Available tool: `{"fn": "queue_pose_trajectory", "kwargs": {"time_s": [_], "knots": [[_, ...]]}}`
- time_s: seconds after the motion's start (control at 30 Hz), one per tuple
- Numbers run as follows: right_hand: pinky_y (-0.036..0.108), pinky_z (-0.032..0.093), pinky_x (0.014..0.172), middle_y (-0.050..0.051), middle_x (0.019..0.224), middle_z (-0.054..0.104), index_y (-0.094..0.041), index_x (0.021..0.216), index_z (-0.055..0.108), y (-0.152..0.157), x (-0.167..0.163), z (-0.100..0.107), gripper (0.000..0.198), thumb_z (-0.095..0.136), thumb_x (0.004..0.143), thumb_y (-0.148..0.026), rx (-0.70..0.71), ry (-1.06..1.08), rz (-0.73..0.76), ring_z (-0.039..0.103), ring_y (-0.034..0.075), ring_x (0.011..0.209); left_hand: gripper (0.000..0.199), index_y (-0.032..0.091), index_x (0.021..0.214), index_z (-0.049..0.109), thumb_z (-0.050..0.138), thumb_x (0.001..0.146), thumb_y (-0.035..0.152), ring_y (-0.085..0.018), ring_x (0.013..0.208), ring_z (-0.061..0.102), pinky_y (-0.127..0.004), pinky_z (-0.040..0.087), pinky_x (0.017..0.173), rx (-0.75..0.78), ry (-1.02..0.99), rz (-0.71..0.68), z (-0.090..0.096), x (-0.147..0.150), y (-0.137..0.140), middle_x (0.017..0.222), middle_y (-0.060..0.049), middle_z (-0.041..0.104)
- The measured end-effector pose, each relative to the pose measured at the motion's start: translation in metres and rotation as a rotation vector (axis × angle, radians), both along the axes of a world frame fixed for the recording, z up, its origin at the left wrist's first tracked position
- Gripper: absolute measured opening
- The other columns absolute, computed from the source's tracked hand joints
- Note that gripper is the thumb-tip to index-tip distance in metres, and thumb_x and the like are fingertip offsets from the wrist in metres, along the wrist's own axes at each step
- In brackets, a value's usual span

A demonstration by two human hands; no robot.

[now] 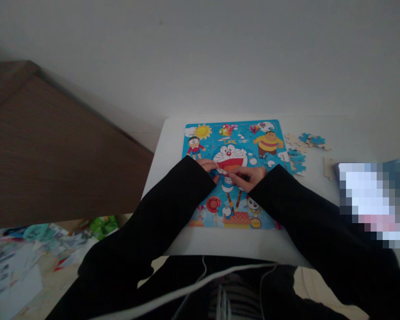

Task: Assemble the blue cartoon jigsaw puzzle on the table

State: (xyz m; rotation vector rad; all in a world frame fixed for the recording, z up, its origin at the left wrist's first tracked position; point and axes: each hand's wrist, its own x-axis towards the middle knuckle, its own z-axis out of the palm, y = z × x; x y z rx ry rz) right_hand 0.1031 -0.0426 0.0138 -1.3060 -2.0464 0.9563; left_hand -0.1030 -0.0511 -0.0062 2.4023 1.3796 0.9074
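Note:
A colourful cartoon jigsaw puzzle (231, 130) with a blue background lies flat on the white table. Over its middle, just below the blue cat's open mouth, a small whitish and red puzzle piece (222, 171) is held between my hands. My right hand (250, 177) pinches it with thumb and forefinger. From the other side, the closed fingertips of my left hand (208, 166) grip its left end; the sleeve hides part of that hand. Whether the piece touches the picture beneath is hard to see.
Loose puzzle pieces (297, 160), some blue and some face-down, lie right of the puzzle. Beyond them is a blurred-out bright screen (370, 200). A brown wooden panel (60, 155) stands left of the white table (160, 171). A pale cable (200, 284) crosses near my lap.

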Motion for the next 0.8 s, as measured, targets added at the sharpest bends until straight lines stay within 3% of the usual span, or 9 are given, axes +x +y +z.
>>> {"fn": "queue_pose_trajectory", "kwargs": {"time_s": [0.17, 0.43, 0.6, 0.8], "knots": [[0.021, 0.045, 0.048, 0.002, 0.06, 0.067, -0.019, 0.084, 0.069, 0.0, 0.0, 0.001, 0.029, 0.049, 0.08, -0.04, 0.006, -0.004, 0.011, 0.058, 0.01, 0.048, 0.031, 0.018, 0.096, 0.064, 0.05, 0.083, 0.042, -0.014, 0.078, 0.062, -0.028, 0.053, 0.072, -0.011, -0.003, 0.007, 0.004, 0.002, -0.001, 0.094, -0.006, 0.065], [0.02, 0.047, 0.053, 0.002, 0.063, 0.067, -0.019, 0.084, 0.069, 0.0, -0.001, 0.001, 0.027, 0.049, 0.08, -0.037, 0.035, 0.006, 0.015, 0.059, 0.01, 0.053, 0.03, 0.012, 0.093, 0.065, 0.049, 0.084, 0.036, -0.017, 0.08, 0.062, -0.029, 0.051, 0.072, 0.134, 0.09, -0.046, 0.003, 0.005, 0.001, 0.091, -0.01, 0.066], [0.025, 0.05, 0.07, 0.006, 0.09, 0.068, -0.018, 0.1, 0.066, 0.009, -0.001, -0.01, 0.028, 0.044, 0.084, -0.027, 0.361, -0.039, 0.19, 0.062, 0.014, 0.078, 0.028, 0.016, 0.097, 0.063, 0.048, 0.085, 0.036, -0.017, 0.082, 0.063, -0.031, 0.05, 0.075, 0.154, 0.131, -0.01, 0.001, 0.005, 0.0, 0.1, -0.009, 0.066], [0.026, 0.047, 0.066, 0.008, 0.087, 0.063, -0.018, 0.114, 0.06, 0.011, 0.0, -0.02, 0.033, 0.042, 0.087, -0.028, 0.588, -0.251, 0.226, 0.057, 0.015, 0.078, 0.026, 0.014, 0.097, 0.064, 0.053, 0.082, 0.032, -0.018, 0.08, 0.064, -0.031, 0.05, 0.073, 0.207, 0.153, -0.002, -0.004, 0.006, -0.001, 0.098, -0.008, 0.067]]}}
